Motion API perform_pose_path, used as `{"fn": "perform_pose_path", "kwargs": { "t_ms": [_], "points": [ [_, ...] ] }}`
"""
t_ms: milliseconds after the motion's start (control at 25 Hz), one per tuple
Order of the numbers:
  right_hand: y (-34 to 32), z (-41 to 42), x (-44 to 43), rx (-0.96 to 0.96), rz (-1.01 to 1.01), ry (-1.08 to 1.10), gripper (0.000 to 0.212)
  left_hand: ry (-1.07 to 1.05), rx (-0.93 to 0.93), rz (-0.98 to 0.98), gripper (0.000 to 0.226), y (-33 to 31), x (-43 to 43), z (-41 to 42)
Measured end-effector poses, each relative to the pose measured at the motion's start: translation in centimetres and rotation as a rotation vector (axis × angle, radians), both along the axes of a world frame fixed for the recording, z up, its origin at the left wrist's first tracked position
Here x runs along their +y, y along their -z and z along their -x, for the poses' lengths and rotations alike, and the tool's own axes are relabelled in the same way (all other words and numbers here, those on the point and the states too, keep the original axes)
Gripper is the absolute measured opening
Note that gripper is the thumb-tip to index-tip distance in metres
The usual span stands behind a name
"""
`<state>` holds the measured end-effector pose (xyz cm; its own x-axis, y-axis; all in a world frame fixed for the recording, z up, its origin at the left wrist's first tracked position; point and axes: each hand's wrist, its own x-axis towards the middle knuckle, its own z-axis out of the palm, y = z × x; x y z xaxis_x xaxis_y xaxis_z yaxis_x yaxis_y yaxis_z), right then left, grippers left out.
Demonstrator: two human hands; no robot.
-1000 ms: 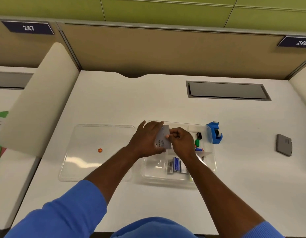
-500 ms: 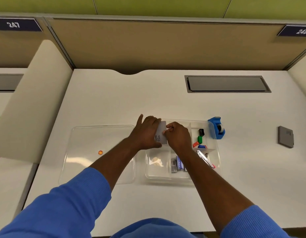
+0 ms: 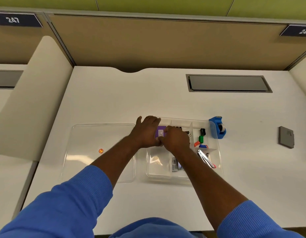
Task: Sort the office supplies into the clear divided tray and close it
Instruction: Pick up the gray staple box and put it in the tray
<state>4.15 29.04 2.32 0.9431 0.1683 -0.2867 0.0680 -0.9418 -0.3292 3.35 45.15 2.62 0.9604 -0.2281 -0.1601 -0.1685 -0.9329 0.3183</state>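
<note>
Here, both hands meet over the far left part of the tray (image 3: 155, 170), which stands open on the white worktop (image 3: 131, 97). The left hand (image 3: 145, 133) and the right hand (image 3: 176, 140) together grasp a small purple box (image 3: 160, 132) with a white label. The left fingers curl over its left and far side, and the right fingers curl on its right side. The box is low in the far left compartment, but I cannot tell if it already touches the bottom.

In the compartment just to the right of the box, black clips (image 3: 187, 132) show behind the right hand. The far right compartment holds small coloured pieces: a black one (image 3: 202, 131), a green one (image 3: 201, 139), an orange one (image 3: 197, 143) and a blue one (image 3: 203, 146). In the near right compartment lies a silver tool (image 3: 204, 158) with a red end, set at a slant. Small packs (image 3: 175, 164) lie in a near compartment beside the right forearm.

The clear lid (image 3: 97, 138) lies flat on the worktop just left of the tray, with an orange sticker (image 3: 101, 150) on it. A blue tape dispenser (image 3: 217, 127) stands just beside the far right corner of the tray, outside it. A grey square (image 3: 286, 137) lies well apart to the right.
</note>
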Motion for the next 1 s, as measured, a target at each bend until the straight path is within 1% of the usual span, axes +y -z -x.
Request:
{"fn": "perform_pose_path", "kwargs": {
  "t_ms": [40,160,200,280,360,440,560,720,920,1000],
  "points": [
    [-0.2,-0.1,0.2,-0.002,0.047,-0.035,0.061,-0.001,-0.003,0.001,0.105,0.0,0.0,0.1],
    [-1.0,-0.7,0.8,-0.007,0.226,-0.182,0.039,-0.002,-0.002,0.002,0.109,0.2,0.0,0.3],
    [-1.2,-0.9,0.9,-0.001,0.278,-0.224,0.037,-0.002,-0.001,0.003,0.111,0.2,0.0,0.3],
    [-1.4,-1.2,1.3,-0.003,0.353,-0.284,0.042,0.0,-0.001,0.002,0.114,0.1,0.0,0.3],
    [-1.3,-1.5,1.6,-0.075,0.397,-0.339,0.048,0.004,-0.006,-0.002,0.116,0.0,0.2,0.2],
    [-1.0,-1.8,1.8,-0.142,0.414,-0.389,0.059,0.002,-0.006,-0.019,0.119,-0.1,0.5,0.1],
    [-0.5,-2.2,2.0,-0.145,0.429,-0.418,0.077,-0.005,0.026,-0.054,0.125,-0.2,0.8,0.2],
    [0.1,-2.6,2.4,-0.121,0.469,-0.452,0.079,-0.004,0.038,-0.067,0.126,-0.1,0.9,0.1],
    [-0.1,-2.9,2.6,-0.167,0.428,-0.417,0.085,-0.02,0.022,-0.059,0.127,0.1,0.9,-0.1],
    [-0.3,-2.9,2.7,-0.187,0.41,-0.404,0.081,-0.024,0.021,-0.05,0.127,0.2,0.9,0.0]
  ]
}}
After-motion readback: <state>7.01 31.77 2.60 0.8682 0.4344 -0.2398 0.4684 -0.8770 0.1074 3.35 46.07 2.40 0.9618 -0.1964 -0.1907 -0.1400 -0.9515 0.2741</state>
